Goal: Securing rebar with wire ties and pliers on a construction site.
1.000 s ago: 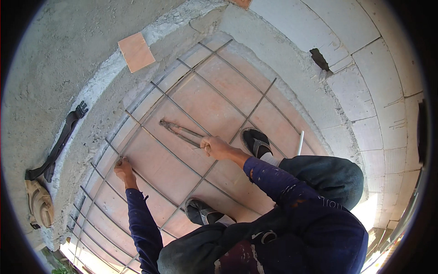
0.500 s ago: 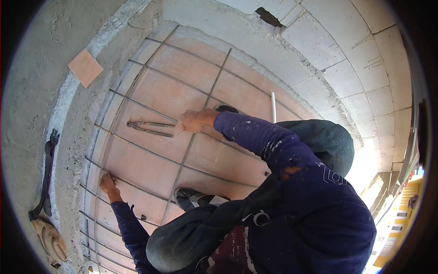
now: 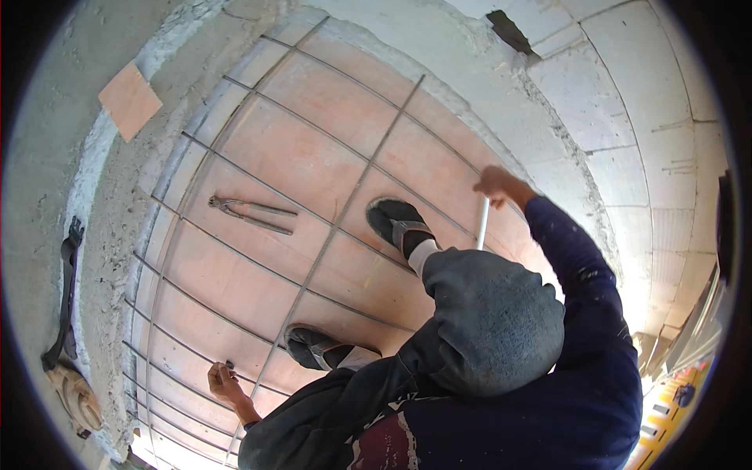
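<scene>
At the lower left, my left hand [image 3: 225,384] is low over the rebar grid [image 3: 345,207], its fingers curled together. A small dark block [image 3: 229,364] lies right at its fingertips; what the fingers hold, if anything, is hidden. My right hand [image 3: 501,188] reaches out to the right, above the top end of a white pipe [image 3: 482,223]. Its fingers are bent but smeared by motion, and whether they touch the pipe is unclear. A pair of end-cutting pincers [image 3: 254,215] rests on the reddish boards inside one grid square, away from both hands.
My shoes [image 3: 395,223] stand on the boards between the bars. Rough concrete [image 3: 110,172] borders the left, with a square wood piece [image 3: 131,102] and a black strap [image 3: 66,294] on it. A pale block wall [image 3: 603,102] rises at the right.
My right hand has left the bar crossing near the pincers and swung right to the pipe. My left hand has come off a bar and moved nearer, to the small dark block.
</scene>
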`<action>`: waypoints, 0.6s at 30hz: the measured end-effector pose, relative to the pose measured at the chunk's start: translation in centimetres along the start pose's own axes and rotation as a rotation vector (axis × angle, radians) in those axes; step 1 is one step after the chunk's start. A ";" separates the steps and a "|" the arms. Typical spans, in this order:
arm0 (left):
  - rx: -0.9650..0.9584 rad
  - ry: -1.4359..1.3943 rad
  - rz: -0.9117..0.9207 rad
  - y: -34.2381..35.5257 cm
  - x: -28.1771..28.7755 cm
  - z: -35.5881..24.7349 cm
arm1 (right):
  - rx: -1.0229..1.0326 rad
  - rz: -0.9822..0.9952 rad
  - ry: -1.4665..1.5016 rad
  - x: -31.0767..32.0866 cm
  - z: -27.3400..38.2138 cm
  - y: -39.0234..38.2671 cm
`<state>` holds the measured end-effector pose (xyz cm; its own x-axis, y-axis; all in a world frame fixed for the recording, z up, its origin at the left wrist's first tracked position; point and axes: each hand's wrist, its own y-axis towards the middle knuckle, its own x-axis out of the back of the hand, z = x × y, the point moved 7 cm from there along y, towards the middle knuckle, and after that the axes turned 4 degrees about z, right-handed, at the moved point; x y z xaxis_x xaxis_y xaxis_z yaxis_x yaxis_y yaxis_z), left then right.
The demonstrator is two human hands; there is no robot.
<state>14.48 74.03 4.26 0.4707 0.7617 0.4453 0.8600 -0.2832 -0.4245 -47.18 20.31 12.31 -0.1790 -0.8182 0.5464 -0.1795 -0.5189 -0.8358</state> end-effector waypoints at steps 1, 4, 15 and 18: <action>0.041 -0.018 0.005 -1.2 -2.4 -1.1 | -0.166 -0.063 0.008 -2.4 -5.5 0.2; -0.021 0.002 0.082 -1.5 -3.8 -3.3 | -0.183 -0.185 0.271 -10.6 -13.0 1.6; -0.053 0.108 0.136 -1.2 -5.4 -10.8 | 0.624 -0.397 0.058 5.4 7.1 -8.9; -0.123 0.173 0.167 -2.4 -8.0 -12.7 | 0.862 -0.517 -0.021 14.4 17.8 -15.8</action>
<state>11.19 61.23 11.69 0.6254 0.5906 0.5100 0.7803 -0.4734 -0.4087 -29.69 12.32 32.41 -0.2584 -0.4413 0.8594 0.5323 -0.8074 -0.2545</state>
